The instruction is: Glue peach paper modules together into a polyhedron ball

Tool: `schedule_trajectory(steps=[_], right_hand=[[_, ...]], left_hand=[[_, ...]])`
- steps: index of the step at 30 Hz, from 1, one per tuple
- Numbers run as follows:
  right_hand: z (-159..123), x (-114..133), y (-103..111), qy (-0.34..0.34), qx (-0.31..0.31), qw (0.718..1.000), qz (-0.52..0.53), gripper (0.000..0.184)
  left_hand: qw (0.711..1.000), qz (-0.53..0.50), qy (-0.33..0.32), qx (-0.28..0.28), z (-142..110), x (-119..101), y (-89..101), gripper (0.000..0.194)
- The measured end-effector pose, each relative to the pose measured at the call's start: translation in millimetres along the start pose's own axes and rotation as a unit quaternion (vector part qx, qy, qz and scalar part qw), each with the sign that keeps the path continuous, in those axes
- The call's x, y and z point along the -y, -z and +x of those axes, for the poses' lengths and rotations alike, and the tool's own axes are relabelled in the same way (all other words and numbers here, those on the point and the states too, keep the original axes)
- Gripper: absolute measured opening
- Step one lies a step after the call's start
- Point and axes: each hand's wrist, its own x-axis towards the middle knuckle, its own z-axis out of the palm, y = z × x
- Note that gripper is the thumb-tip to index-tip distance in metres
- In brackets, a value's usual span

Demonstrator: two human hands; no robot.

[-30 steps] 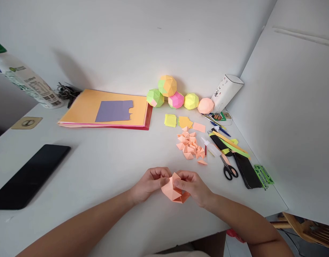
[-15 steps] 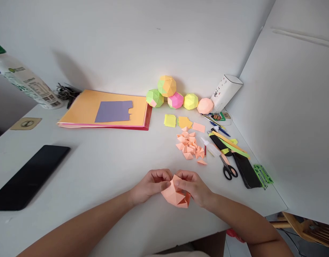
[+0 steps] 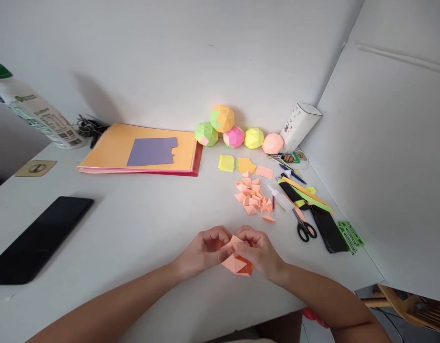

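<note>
Both of my hands meet low over the white table (image 3: pixel 141 228) around a folded peach paper piece (image 3: pixel 237 264). My left hand (image 3: pixel 203 247) curls its fingers onto the piece's left side. On the right side, my right hand (image 3: pixel 260 252) pinches the same piece with bent fingers. A heap of small folded peach paper units (image 3: pixel 251 195) lies just beyond my hands. Behind it are loose yellow and peach paper squares (image 3: pixel 245 164).
Several coloured paper balls (image 3: pixel 234 132) line the back wall beside a white box (image 3: pixel 297 126). Scissors (image 3: pixel 303 226), pens, paper strips and a black case (image 3: pixel 325 224) lie at right. A stack of coloured sheets (image 3: pixel 141 150), a bottle (image 3: pixel 34 112) and a black phone (image 3: pixel 37 238) lie at left.
My hands have turned the peach piece and closed in tighter on it; they stay in the same spot. The view has shifted slightly.
</note>
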Motion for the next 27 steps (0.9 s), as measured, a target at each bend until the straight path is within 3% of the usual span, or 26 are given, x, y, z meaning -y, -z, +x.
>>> schedule_trajectory(steps=[3, 6, 14, 27], right_hand=[[-2.7, 1.6, -1.3, 0.022, 0.005, 0.999, -0.047, 0.015], [-3.7, 3.1, -1.8, 0.038, 0.003, 0.997, -0.067, 0.013], [-3.3, 3.1, -2.7, 0.064, 0.013, 0.992, -0.111, 0.015], [-3.8, 0.7, 0.5, 0.057, 0.060, 0.986, -0.148, 0.009]], left_hand=[[0.994, 0.097, -0.010, -0.044, -3.3, -8.2, -5.8, 0.017], [0.989, 0.136, -0.001, -0.053, -5.6, -12.5, -8.5, 0.015], [0.992, 0.102, 0.034, -0.068, -6.7, -8.9, -10.0, 0.011], [0.993, 0.082, 0.033, -0.078, -7.8, -9.3, -9.4, 0.011]])
